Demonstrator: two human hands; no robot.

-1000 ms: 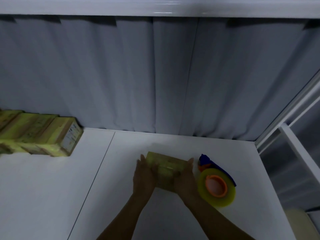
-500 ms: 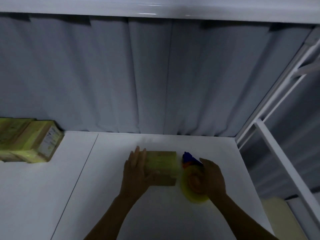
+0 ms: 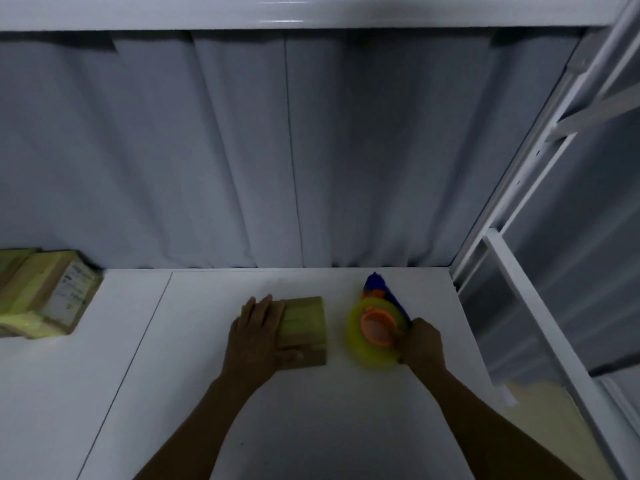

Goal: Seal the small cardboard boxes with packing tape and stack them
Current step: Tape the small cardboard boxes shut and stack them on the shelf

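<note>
Small cardboard box [image 3: 304, 329] — lying flat at mid-desk, yellowish tape showing across its top.
Left hand [image 3: 258, 336] — resting on the box's left half, fingers straight and close together, thumb lying along the near side.
Right hand [image 3: 420, 344] — gripping the tape dispenser [image 3: 372, 336], fingers curling round its handle. The yellow roll with its orange hub is sitting just right of the box, not touching it.
Stack of taped boxes [image 3: 45, 296] — sitting at the far left, well apart.
White desk [image 3: 207, 410] is carrying everything, a grey curtain [image 3: 242, 150] hanging behind.
</note>
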